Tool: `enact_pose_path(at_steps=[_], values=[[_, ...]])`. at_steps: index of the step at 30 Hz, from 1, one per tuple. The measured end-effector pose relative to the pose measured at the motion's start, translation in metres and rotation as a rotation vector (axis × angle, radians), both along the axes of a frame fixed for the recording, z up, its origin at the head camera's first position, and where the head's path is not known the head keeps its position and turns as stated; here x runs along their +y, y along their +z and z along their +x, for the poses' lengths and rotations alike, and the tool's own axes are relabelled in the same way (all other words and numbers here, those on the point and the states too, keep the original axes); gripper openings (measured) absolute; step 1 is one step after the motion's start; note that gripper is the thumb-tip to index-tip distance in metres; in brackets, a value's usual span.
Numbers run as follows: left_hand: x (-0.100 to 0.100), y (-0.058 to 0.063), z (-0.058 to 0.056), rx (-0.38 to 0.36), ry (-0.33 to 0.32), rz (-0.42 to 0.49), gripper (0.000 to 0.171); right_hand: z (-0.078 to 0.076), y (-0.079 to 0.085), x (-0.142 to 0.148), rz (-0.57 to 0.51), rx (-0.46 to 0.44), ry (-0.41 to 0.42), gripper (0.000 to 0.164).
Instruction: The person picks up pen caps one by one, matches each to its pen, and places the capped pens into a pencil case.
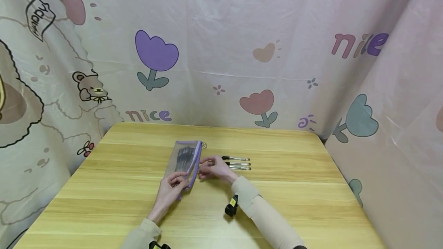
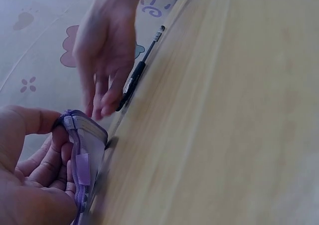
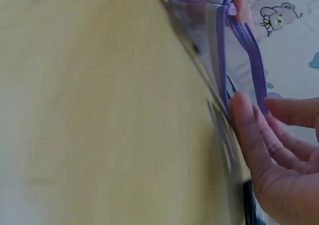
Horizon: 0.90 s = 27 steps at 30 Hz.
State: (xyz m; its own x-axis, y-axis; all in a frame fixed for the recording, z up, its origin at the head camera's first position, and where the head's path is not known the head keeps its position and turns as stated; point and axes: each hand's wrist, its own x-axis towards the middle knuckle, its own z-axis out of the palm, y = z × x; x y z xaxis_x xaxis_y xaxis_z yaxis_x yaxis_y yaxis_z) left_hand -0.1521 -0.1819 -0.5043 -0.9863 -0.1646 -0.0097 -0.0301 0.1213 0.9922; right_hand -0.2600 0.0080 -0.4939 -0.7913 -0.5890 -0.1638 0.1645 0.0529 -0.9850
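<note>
A see-through pencil case (image 1: 172,164) with purple zipper edging lies on the table, several dark pens (image 1: 185,158) showing through it. My left hand (image 1: 173,185) pinches the near end of its zipped edge between thumb and fingers, also seen in the left wrist view, where the case (image 2: 82,167) stands partly raised. My right hand (image 1: 215,167) is at the case's right side, with loosely bent fingers beside the parted opening. In the right wrist view its index fingertip is close to the purple edge (image 3: 256,70); whether they touch, I cannot tell.
Three clear pens (image 1: 240,163) with black ends lie side by side just right of my right hand, partly covered by it. The wooden table (image 1: 294,203) meets a patterned curtain (image 1: 214,49) at the back and sides.
</note>
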Motion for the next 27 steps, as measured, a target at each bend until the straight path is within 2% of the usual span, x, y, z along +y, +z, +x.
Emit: enact_pose_path(at_steps=[3,7,12,16,21,27], values=[[0.000,0.000,0.000,0.009,-0.003,-0.003,0.028,0.008,0.000,0.019,0.043,0.141,0.011,0.041],[0.000,0.000,0.001,0.026,-0.012,-0.010,0.028,0.014,0.001,0.049,0.141,0.385,0.012,0.038],[0.000,0.000,0.002,0.034,-0.012,-0.007,0.029,0.013,-0.002,0.085,0.264,0.569,-0.042,0.037],[-0.001,-0.001,0.003,0.027,-0.006,-0.002,0.029,0.007,-0.008,0.106,0.362,0.635,-0.118,0.035],[-0.001,-0.001,0.003,0.025,-0.006,-0.003,0.029,0.002,-0.007,0.116,0.436,0.682,-0.169,0.033],[0.000,-0.001,0.002,0.025,-0.007,-0.002,0.029,-0.003,-0.007,0.115,0.517,0.678,-0.228,0.024]])
